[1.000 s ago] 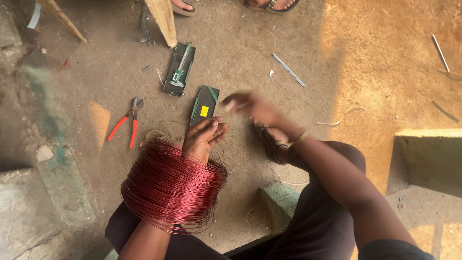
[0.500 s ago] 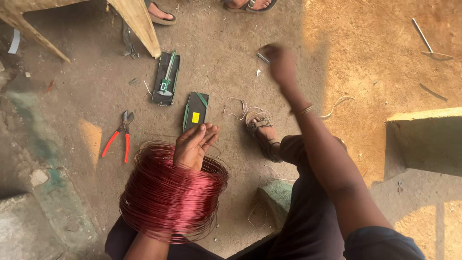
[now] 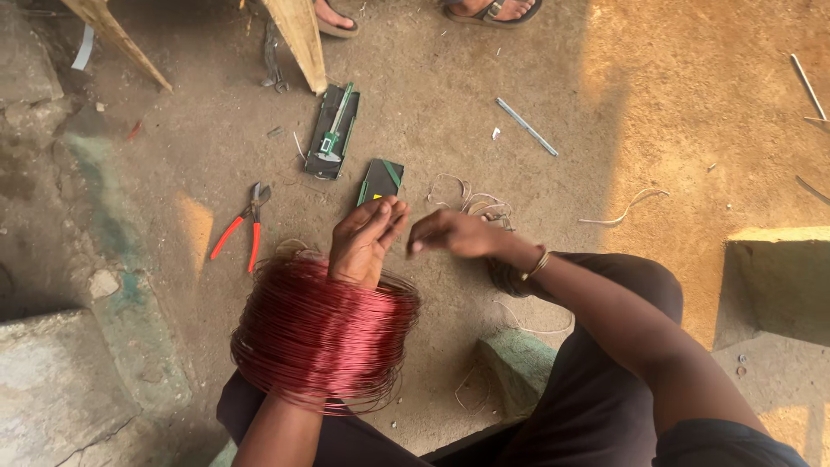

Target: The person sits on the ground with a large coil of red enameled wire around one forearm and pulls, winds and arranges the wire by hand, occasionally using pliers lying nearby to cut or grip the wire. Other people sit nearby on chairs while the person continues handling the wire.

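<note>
A thick coil of red enamelled wire (image 3: 324, 333) sits around my left forearm like a sleeve. My left hand (image 3: 367, 238) sticks out of it over the dirt floor, fingers straight and close together, gripping nothing. My right hand (image 3: 454, 235) hovers just to the right of those fingertips with its fingers pinched together. A thin strand from the coil seems to be between them, but it is too fine to see clearly. A metal bangle (image 3: 538, 262) is on my right wrist.
Red-handled pliers (image 3: 242, 227) lie left of the coil. Beyond are a small dark case with a yellow patch (image 3: 380, 180), a caliper in a dark case (image 3: 333, 130), scrap wire (image 3: 471, 203) and a metal rod (image 3: 526, 126). Wooden legs (image 3: 298, 39) and another person's sandalled foot (image 3: 493, 9) are at the top. A concrete block (image 3: 778, 285) stands at right.
My right hand swung up and away to the far right half a second ago. It has now come back down beside my left fingertips. The coil and left hand stayed in place.
</note>
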